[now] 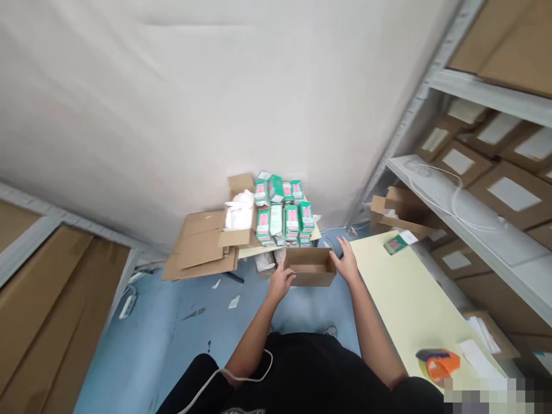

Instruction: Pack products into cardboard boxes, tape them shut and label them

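Observation:
Between my two hands, in front of my body, is an open cardboard box (311,279) with its inside showing. My left hand (281,280) grips the box at its left end, with the thumb near the rim. At the right end, my right hand (345,262) touches the box with the thumb side while its fingers stretch up and apart. Just beyond the box, green-and-pink packets (292,218) stand stacked in rows on a small table. Left of them sits an open carton (237,237) with white material (240,211) in it.
Flattened cardboard (200,247) lies at the left. On my right, a pale yellow table (388,287) bears a green packet (394,244) and an orange tape dispenser (442,365). Shelves (478,230) with labelled boxes line the right side. Paper scraps (234,302) lie on the blue floor.

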`<state>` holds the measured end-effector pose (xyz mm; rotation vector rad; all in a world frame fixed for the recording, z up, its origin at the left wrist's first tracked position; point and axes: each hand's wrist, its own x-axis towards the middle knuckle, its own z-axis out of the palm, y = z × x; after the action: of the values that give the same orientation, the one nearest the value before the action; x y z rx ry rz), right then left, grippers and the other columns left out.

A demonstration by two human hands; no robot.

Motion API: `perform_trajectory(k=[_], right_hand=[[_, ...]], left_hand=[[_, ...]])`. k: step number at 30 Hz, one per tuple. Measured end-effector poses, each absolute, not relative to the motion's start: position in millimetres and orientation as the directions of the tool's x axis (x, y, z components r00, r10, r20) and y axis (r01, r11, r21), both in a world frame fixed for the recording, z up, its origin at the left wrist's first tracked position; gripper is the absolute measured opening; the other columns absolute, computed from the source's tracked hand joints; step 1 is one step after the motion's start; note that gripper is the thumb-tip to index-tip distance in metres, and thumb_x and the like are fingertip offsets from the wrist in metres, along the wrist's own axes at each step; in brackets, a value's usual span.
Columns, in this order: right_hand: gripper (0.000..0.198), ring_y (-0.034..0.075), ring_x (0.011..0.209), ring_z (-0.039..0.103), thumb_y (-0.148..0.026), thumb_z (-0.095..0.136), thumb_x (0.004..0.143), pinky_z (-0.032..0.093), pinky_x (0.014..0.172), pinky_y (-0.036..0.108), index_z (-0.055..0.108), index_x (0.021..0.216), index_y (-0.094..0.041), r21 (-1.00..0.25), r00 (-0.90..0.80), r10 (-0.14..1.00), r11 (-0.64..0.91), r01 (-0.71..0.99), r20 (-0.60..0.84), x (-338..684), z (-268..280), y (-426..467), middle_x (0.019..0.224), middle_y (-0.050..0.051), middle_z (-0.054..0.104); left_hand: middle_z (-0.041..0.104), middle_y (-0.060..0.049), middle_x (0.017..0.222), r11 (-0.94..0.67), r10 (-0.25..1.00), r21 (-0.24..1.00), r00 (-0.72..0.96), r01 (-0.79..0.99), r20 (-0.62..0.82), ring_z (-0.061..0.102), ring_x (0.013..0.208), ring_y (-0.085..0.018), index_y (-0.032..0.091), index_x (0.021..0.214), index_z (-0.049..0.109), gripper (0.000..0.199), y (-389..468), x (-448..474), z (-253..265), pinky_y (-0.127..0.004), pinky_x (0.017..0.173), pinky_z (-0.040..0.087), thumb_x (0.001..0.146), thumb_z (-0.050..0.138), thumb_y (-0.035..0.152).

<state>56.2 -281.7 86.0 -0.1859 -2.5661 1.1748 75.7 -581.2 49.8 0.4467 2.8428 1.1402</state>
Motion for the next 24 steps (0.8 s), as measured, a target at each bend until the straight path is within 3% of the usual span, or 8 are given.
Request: perform_trajectory(k=[3, 7, 13, 20, 24], right_hand=[[0.062, 0.032, 0.15, 0.044, -0.045, 0.058, 0.093, 0.038, 0.124, 0.052, 0.056, 0.15, -0.022, -0.744, -0.963, 0.137, 0.663, -0.086, 0.234, 30, 93, -362, 0.163, 0.014, 0.046], [0.06, 0.032, 0.151, 0.043, -0.043, 0.058, 0.093, 0.037, 0.125, 0.052, 0.057, 0.15, -0.023, -0.736, -0.972, 0.012, 0.655, -0.168, 0.233, 6, 97, -458, 0.162, 0.013, 0.047], [0.058, 0.032, 0.153, 0.039, -0.044, 0.057, 0.095, 0.036, 0.125, 0.053, 0.056, 0.15, -0.024, -0.726, -0.969, -0.066, 0.65, -0.223, 0.238, -24, 108, -567, 0.164, 0.012, 0.044], [0.059, 0.03, 0.153, 0.041, -0.04, 0.058, 0.095, 0.038, 0.124, 0.049, 0.054, 0.152, -0.024, -0.68, -0.955, -0.154, 0.673, -0.29, 0.255, -66, 128, -627, 0.164, 0.011, 0.044], [0.059, 0.03, 0.152, 0.042, -0.034, 0.061, 0.092, 0.037, 0.125, 0.048, 0.056, 0.15, -0.023, -0.647, -0.949, -0.223, 0.694, -0.316, 0.224, -110, 117, -645, 0.164, 0.011, 0.043]], left_hand=[[0.03, -0.006, 0.173, 0.688, 0.193, 0.709, -0.981, 0.154, 0.026, 0.057, 0.141, -0.031, 0.023, 0.093, 0.078, 0.012, -655, 78, 53, -0.046, 0.111, 0.052, 0.088, 0.069, 0.017], [0.025, -0.004, 0.175, 0.685, 0.096, 0.72, -0.993, 0.111, 0.062, 0.051, 0.146, -0.031, 0.023, 0.092, 0.078, 0.011, -743, 79, 61, -0.044, 0.113, 0.051, 0.091, 0.067, 0.021], [0.029, -0.002, 0.173, 0.697, 0.033, 0.711, -0.995, 0.091, 0.095, 0.058, 0.139, -0.031, 0.024, 0.092, 0.077, 0.011, -842, 58, 76, -0.043, 0.11, 0.053, 0.089, 0.069, 0.019], [0.036, 0.0, 0.17, 0.735, 0.037, 0.677, -0.999, 0.049, 0.031, 0.065, 0.127, -0.031, 0.026, 0.084, 0.074, 0.012, -874, 16, 62, -0.047, 0.105, 0.056, 0.085, 0.071, 0.014], [0.04, 0.002, 0.168, 0.697, 0.004, 0.717, -1.0, -0.006, -0.012, 0.067, 0.123, -0.03, 0.026, 0.084, 0.074, 0.014, -870, 1, 46, -0.048, 0.104, 0.055, 0.084, 0.071, 0.012]])
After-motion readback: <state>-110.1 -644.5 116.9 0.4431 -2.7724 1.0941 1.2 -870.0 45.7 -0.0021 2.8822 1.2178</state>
